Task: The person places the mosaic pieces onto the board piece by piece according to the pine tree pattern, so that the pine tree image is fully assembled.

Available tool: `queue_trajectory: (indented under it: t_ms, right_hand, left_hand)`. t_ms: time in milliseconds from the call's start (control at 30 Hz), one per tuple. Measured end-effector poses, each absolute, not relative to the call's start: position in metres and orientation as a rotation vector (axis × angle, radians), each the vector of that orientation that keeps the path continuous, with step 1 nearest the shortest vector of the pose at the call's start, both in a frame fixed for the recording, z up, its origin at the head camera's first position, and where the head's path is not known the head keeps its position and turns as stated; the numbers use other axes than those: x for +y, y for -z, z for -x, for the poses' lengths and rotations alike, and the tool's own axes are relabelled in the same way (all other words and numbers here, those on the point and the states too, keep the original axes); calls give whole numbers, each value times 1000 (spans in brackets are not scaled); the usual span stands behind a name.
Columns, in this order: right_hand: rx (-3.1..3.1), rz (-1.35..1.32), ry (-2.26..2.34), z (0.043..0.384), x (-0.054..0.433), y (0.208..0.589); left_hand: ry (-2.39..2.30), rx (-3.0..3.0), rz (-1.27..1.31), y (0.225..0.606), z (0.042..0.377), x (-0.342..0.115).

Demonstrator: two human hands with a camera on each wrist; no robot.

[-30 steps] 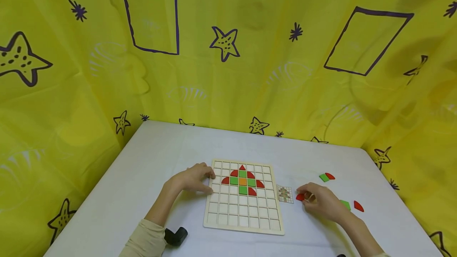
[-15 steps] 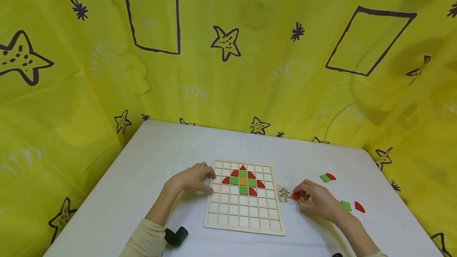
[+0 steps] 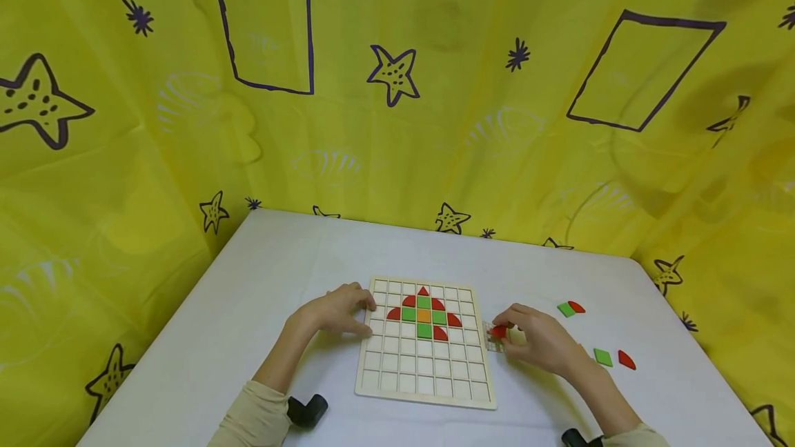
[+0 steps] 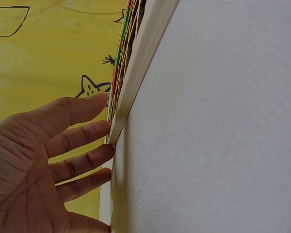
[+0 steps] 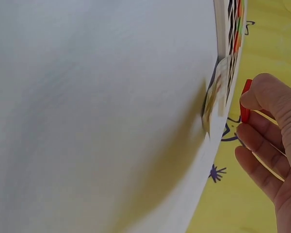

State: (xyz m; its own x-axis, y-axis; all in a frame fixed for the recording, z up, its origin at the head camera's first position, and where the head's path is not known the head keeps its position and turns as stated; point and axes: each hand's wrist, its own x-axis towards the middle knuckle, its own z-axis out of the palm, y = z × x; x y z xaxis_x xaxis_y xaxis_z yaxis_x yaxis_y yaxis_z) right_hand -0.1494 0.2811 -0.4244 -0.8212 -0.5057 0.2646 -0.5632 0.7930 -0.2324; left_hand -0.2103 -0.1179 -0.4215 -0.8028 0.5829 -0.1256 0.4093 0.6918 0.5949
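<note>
A wooden grid board [image 3: 424, 385] lies mid-table, bearing red quarter-round tiles [image 3: 454, 321], green square tiles [image 3: 439, 317], an orange square tile [image 3: 424, 316] and a red triangle tile [image 3: 423, 291]. At its left edge is my left hand [image 3: 338, 309], fingers extended; in the left wrist view the fingertips are right at the board's side [image 4: 140, 58]. My right hand [image 3: 540, 340] pinches a red tile [image 5: 245, 101] between thumb and fingers, raised off the table. Beneath it, a small printed pattern card [image 3: 493, 346] sits beside the board's right edge, partly hidden by the hand.
Loose tiles lie to the right: a green one [image 3: 566, 309] touching a red one [image 3: 577, 307], and nearer, a green square [image 3: 602, 357] beside a red quarter-round [image 3: 626, 360]. Yellow patterned curtain [image 3: 435, 143] encloses the white table [image 3: 298, 247] behind and at the sides.
My right hand has moved left with the red tile, from right of the pattern card to over it, approaching the board. The left hand stays at the board's left edge.
</note>
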Motion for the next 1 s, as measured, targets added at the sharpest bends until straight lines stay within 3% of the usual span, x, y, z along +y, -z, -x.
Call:
queue_trajectory:
  t_ms: [1000]
  right_hand:
    - [-2734,-1162,-518,172,188,419]
  left_hand:
    - [-816,2595,-759,424,211,-118]
